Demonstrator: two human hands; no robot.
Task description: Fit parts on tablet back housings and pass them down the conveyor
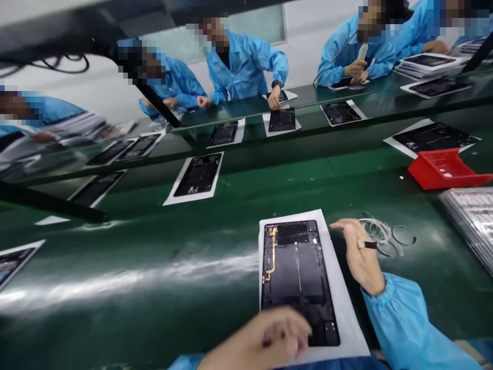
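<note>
An opened tablet (297, 280) lies on a white sheet (346, 318) near the front edge of the green worktop (154, 267), just ahead of the person. The right hand (360, 257) rests at the sheet's right edge, fingers loosely curled and gripping nothing. The left hand (265, 341) hovers over the tablet's near end, blurred, so I cannot tell how its fingers stand, and it hides that corner. Left of the sheet the worktop lies bare and wide. To the right, thin wire loops (385, 236), a red tray (442, 169) and a stack of clear trays (472, 218) cut off by the frame edge
</note>
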